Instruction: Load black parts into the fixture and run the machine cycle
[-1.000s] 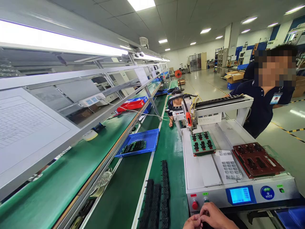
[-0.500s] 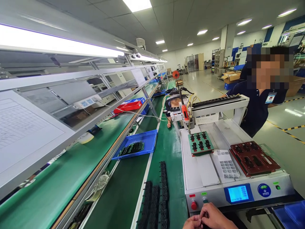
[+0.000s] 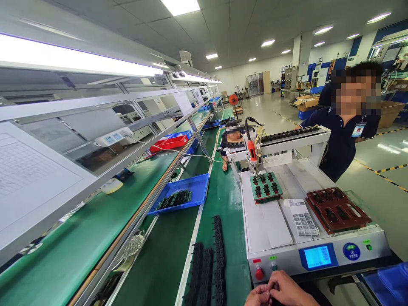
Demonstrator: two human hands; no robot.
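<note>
At the bottom edge, my left hand (image 3: pixel 259 295) and my right hand (image 3: pixel 287 290) meet with fingertips pinched together. Whatever lies between them, if anything, is too small or hidden to make out. Both are in front of the benchtop machine (image 3: pixel 270 250), just below its red button (image 3: pixel 259 273) and green button (image 3: pixel 274 267). Left of them, several rows of black plastic parts (image 3: pixel 219 255) stand on the green mat. On the machine bed, a green fixture (image 3: pixel 265 187) holding black parts sits under the orange-bodied screwdriver head (image 3: pixel 251 149). A dark red fixture (image 3: pixel 338 210) with black parts lies farther right.
A blue tray (image 3: pixel 199 189) of thin boards straddles the bench strip. A sheet of labels (image 3: pixel 302 219) lies between the fixtures. One co-worker (image 3: pixel 339 136) stands behind the machine; another person's hand (image 3: pixel 225 166) rests on the far bench. Shelf rails (image 3: pixel 111 174) run along the left.
The screwdriver head has shifted slightly right relative to the green fixture. The view has drifted a little, and the standing co-worker's posture has changed slightly. My hands stay pinched together.
</note>
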